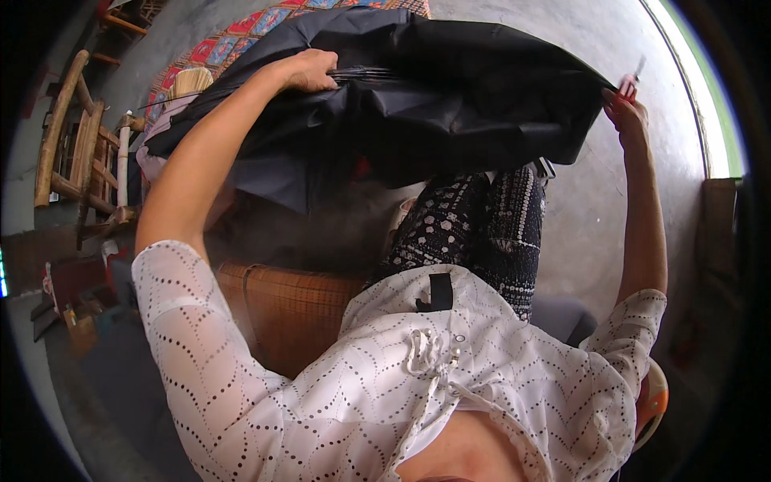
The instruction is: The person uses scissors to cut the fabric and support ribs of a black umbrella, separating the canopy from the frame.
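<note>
A large sheet of shiny black fabric (474, 88) stretches between my hands, above my knees. My left hand (309, 71) is closed on its gathered folds near the middle of the upper part. At the far right, my raised right hand (626, 112) pinches the fabric's pointed corner. A small pinkish-red thing (627, 85) with a thin pale tip sticks up from those right fingers; its kind is too small to tell. Between the hands the fabric hangs loose and creased, and its lower edge covers part of my patterned trousers (458, 217).
A wooden chair-like frame (90, 153) stands at the left. Behind the fabric lies a colourful patterned mat (233, 40), with a straw-coloured bundle (189, 81) near it. A woven brown wicker piece (281, 301) is beside my left hip. Grey floor (578, 40) extends to the right.
</note>
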### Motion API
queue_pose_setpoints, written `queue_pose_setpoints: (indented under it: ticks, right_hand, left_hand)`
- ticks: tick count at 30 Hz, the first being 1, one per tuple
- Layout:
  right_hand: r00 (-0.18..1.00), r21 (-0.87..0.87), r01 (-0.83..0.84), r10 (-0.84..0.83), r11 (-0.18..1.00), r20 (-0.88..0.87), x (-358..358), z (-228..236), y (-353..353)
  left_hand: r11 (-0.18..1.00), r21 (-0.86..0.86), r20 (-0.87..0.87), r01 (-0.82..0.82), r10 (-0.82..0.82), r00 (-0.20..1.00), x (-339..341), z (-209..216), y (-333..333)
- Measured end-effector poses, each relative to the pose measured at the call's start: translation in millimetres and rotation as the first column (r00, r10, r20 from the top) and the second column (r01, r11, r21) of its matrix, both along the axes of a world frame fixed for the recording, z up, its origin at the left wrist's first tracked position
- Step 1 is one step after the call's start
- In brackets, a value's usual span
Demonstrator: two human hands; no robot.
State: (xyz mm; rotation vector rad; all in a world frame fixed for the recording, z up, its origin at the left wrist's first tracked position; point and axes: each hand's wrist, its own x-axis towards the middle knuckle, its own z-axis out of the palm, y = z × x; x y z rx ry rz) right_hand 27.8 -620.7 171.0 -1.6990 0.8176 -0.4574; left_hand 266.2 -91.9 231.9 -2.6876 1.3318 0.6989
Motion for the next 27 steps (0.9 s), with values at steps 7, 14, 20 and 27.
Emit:
queue_pose_setpoints:
  ticks: [7, 14, 20, 27]
  right_hand:
    - [0.980, -0.879, 0.191, -0.129, 0.437, 0.148, -37, 30, 104]
    - [0.881, -0.178, -0.390, 0.422, 0.904, 0.214, -72, -2, 289]
    - [0.878, -0.216, -0.401, 0.441, 0.890, 0.184, -85, -31, 313]
    - [0.755, 0.402, -0.597, 0.316, 0.694, 0.575, -105, -38, 271]
  left_hand:
    - [0.998, -0.004, -0.102, -0.063, 0.062, 0.993, -110, 0, -34]
    - [0.965, -0.220, 0.024, -0.142, 0.151, 0.988, -186, -7, -39]
    - [0.879, -0.461, 0.069, -0.120, 0.170, 0.983, -210, 17, -58]
    - [0.878, -0.371, -0.085, -0.303, 0.293, 0.952, -232, 33, -51]
